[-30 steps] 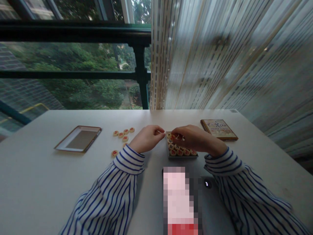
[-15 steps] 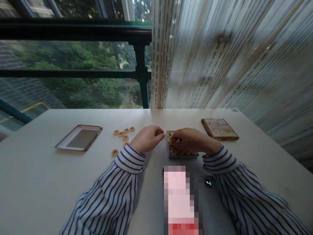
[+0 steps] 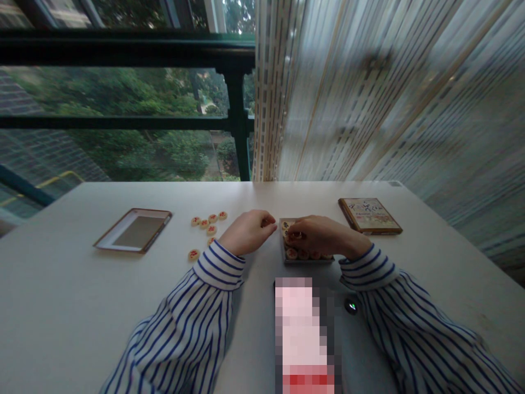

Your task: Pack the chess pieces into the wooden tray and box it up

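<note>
A small grey tray (image 3: 284, 259) holding several round wooden game pieces with red marks lies on the white table (image 3: 61, 306) in front of me. My right hand (image 3: 322, 236) lies over the tray, its fingers curled down onto the pieces at the far left corner. My left hand (image 3: 248, 232) rests just left of the tray, fingers curled in a loose fist with fingertips pinched together; whether it holds a piece is hidden. Several loose pieces (image 3: 208, 223) lie to the left of my left hand.
An open box lid (image 3: 133, 230) lies at the left of the table. A printed box cover (image 3: 369, 215) lies at the right. A dark device with a small light (image 3: 351, 306) sits near my right sleeve. A window railing and a striped curtain stand behind the table.
My right hand has lowered onto the tray and now covers more of the pieces. My left hand has stayed beside the tray.
</note>
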A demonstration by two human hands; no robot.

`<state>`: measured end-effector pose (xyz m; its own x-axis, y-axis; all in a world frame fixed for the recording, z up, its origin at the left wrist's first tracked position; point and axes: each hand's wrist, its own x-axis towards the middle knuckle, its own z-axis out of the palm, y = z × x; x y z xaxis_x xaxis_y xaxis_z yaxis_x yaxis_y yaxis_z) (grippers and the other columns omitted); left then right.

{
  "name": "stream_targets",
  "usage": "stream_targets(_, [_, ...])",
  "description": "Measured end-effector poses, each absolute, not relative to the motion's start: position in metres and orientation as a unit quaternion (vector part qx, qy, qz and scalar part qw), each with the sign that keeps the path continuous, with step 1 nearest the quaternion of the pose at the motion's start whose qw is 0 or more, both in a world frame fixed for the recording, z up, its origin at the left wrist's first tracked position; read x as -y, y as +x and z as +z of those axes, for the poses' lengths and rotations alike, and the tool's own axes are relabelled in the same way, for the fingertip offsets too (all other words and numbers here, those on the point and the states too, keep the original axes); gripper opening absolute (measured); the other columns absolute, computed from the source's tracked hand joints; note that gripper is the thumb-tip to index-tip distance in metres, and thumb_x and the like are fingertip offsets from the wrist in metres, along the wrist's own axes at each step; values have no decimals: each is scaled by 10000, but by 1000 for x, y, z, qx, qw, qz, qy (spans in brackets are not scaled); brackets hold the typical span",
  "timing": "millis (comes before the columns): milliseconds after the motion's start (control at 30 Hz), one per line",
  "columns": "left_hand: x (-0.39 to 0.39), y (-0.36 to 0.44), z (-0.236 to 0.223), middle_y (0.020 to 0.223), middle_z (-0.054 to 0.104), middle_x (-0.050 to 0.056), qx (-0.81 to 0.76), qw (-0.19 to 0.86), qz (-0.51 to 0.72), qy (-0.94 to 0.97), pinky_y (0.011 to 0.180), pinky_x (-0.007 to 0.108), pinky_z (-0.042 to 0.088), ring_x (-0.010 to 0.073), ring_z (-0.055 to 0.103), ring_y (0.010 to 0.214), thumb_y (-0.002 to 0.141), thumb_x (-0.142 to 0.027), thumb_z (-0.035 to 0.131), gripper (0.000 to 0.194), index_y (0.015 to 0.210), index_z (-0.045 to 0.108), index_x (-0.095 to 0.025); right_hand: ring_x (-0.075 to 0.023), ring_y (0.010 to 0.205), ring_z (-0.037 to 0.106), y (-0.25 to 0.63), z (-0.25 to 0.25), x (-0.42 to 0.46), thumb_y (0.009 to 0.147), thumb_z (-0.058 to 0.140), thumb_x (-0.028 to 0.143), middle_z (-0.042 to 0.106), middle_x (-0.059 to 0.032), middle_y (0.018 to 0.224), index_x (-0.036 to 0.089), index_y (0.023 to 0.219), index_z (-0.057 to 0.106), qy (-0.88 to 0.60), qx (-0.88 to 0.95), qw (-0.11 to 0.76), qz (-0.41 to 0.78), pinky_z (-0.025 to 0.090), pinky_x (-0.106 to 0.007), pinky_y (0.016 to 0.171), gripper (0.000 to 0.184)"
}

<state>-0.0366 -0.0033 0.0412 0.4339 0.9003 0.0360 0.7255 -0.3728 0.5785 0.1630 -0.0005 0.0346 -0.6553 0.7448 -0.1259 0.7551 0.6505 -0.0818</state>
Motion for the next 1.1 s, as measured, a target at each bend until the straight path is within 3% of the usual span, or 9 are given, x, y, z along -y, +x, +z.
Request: stream_targets(1100, [4, -36, 42, 868, 684, 55, -503, 227, 172, 816, 670, 248, 435, 173, 616, 798, 788, -358, 456, 286, 892, 648, -174, -144, 647, 567, 163, 37, 1, 796, 464, 307, 661, -40, 752, 220, 821, 661, 411, -902, 51, -119, 326, -231, 551, 216])
